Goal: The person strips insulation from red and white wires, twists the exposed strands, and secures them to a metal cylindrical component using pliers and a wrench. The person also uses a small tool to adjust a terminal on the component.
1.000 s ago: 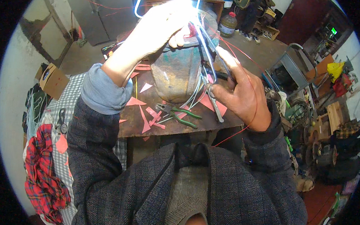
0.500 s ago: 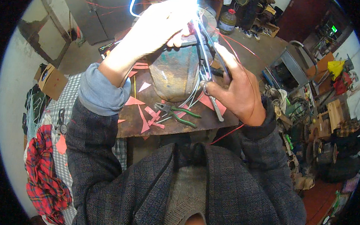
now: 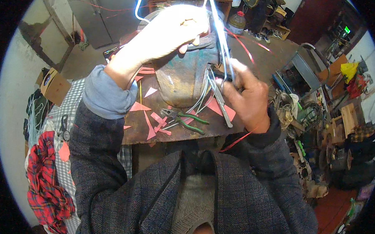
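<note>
Near: pliers lie on bench w/ red scraps. Mid: my right hand pinches white wires beside motor. Far: my left hand grips wires' upper part, fingers curled.

The wires are thin, shiny metal, bright under the light; the stator housing is rough cast metal with worn blue-green paint and rust patches. The workbench top is matt, rust-brown and scuffed; the pliers have dull steel jaws and green plastic grips; the scraps are matt pink paper. The sleeves are coarse woven cloth.
</note>
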`<state>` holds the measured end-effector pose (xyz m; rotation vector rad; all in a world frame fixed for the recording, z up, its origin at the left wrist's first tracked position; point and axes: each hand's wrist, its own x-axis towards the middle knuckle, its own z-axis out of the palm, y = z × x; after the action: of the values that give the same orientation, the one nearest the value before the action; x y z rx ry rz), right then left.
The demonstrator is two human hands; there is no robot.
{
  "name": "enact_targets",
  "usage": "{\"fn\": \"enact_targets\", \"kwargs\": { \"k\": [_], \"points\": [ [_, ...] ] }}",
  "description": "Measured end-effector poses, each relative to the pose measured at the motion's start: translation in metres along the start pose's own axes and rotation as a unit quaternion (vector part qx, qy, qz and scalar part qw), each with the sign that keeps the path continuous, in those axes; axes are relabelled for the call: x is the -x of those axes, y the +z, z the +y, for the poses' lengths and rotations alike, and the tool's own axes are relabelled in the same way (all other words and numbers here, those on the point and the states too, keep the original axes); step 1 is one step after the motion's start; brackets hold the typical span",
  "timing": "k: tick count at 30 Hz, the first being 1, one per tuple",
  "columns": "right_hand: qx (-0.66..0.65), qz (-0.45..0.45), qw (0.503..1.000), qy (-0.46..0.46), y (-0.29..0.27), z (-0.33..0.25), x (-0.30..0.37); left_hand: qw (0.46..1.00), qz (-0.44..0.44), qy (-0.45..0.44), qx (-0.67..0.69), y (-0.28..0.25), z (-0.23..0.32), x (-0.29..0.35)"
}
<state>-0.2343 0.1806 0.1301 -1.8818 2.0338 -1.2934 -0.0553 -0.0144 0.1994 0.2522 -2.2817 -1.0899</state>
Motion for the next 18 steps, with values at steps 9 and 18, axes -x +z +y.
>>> {"fn": "enact_targets", "kwargs": {
  "k": [9, 18],
  "points": [
    [-0.356, -0.045, 0.933, 0.034, -0.015, 0.003, 0.017, 0.995, 0.086, -0.034, 0.023, 0.0, 0.008, 0.003],
    [-0.258, -0.211, 0.939, 0.079, -0.02, 0.006, 0.062, 0.992, 0.073, -0.017, 0.101, -0.005, 0.011, 0.011]
  ]
}}
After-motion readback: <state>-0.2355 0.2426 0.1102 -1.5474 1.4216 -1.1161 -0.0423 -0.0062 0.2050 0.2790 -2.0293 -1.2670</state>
